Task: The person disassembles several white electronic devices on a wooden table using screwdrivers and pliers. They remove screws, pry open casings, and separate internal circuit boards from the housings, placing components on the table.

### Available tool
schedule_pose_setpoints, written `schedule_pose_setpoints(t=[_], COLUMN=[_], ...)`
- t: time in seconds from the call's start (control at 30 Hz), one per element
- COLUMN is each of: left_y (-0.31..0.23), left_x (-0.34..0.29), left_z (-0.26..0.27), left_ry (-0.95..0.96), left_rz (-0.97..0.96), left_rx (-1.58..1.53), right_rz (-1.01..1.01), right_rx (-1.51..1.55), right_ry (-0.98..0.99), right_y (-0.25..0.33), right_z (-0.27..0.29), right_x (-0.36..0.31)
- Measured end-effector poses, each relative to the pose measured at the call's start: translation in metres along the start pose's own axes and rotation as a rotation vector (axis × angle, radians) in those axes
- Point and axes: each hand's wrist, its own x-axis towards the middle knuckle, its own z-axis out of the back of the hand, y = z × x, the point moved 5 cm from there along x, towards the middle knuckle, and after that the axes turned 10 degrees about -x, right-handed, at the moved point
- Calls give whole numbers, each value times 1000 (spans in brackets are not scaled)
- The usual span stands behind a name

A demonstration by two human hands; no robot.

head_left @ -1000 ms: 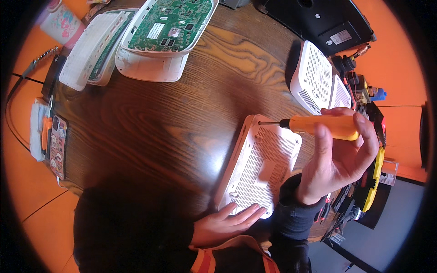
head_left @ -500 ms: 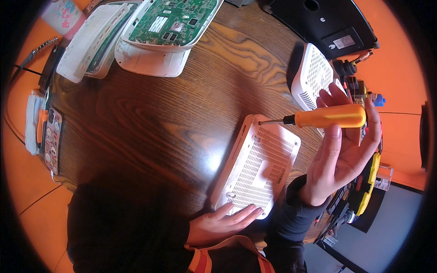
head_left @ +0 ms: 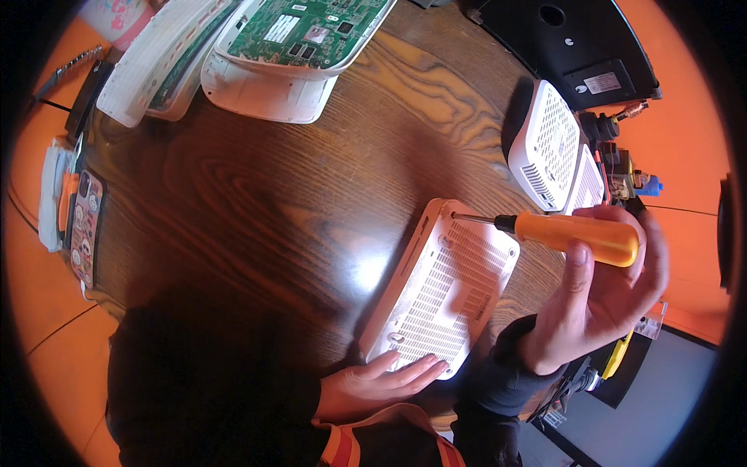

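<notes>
A white router casing with rows of vent slots, keyhole slots and corner screw holes lies face down and slanted on the wooden table. My left hand rests flat over its near end, fingers stretched out and pressing on the shell. In my right hand is a screwdriver with an orange handle, held between thumb and fingers. The thin metal shaft runs left, its tip at the hole in the casing's far left corner. Whether a screw sits in that hole cannot be made out.
Opened white housings with a green circuit board stand at the far left. A white vented box sits at the right, before a black panel. A patterned phone lies at the left edge. Tools and cables crowd the right side.
The screwdriver's handle has tilted down toward me, and my right hand has shifted slightly right and nearer with it. My left hand stays on the casing. The whole view has shifted a little.
</notes>
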Motion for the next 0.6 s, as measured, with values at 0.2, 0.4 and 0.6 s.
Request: schedule_pose_setpoints(t=[0.2, 0.4, 0.6], left_y=[-3, -6, -7], left_x=[-1, -2, -1], left_z=[-3, -5, -7], left_ry=[-26, -25, -84], left_rz=[17, 17, 42], left_rx=[-50, -71, -9], right_rz=[43, 22, 101], right_rx=[109, -12, -1], right_ry=[34, -133, -7], right_y=[-2, -6, -3], right_z=[1, 6, 8], right_x=[-1, -9, -7])
